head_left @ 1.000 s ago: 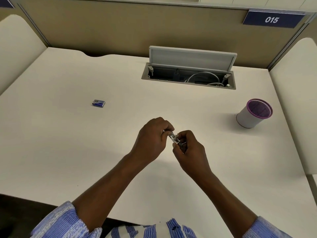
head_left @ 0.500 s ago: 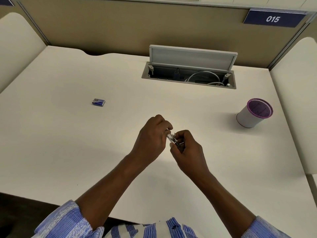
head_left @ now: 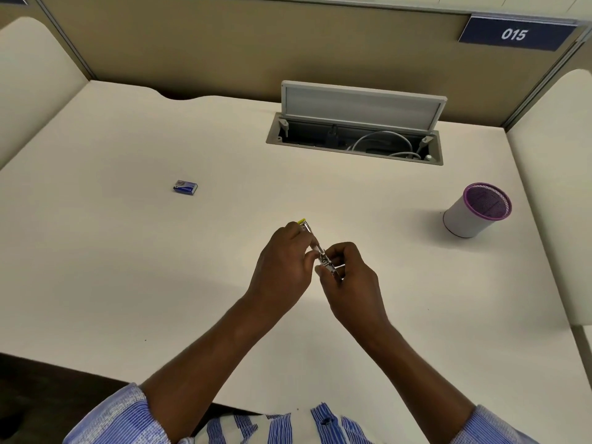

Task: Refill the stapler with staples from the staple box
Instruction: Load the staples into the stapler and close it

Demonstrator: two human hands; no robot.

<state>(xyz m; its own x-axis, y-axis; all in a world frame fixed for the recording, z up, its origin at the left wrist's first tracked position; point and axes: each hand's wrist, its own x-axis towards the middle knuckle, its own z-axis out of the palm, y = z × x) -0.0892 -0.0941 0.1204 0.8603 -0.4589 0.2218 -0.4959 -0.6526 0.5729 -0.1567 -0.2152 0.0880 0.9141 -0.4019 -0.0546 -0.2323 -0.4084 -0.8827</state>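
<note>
A small metal stapler (head_left: 323, 258) with a yellow tip is held above the middle of the desk between both hands. My left hand (head_left: 283, 264) grips its far, yellow-tipped end with curled fingers. My right hand (head_left: 350, 277) pinches its near end, where a thin metal rod sticks out. Most of the stapler is hidden by my fingers. The small blue staple box (head_left: 185, 187) lies on the desk far to the left, well away from both hands.
A white pen cup with a purple mesh rim (head_left: 475, 210) stands at the right. An open cable hatch (head_left: 354, 136) with its lid raised sits at the back of the white desk (head_left: 128, 267). Cream partitions close in both sides.
My left hand has moved up and away, and the stapler's yellow tip now shows past its fingers. The stapler looks stretched out longer between my hands.
</note>
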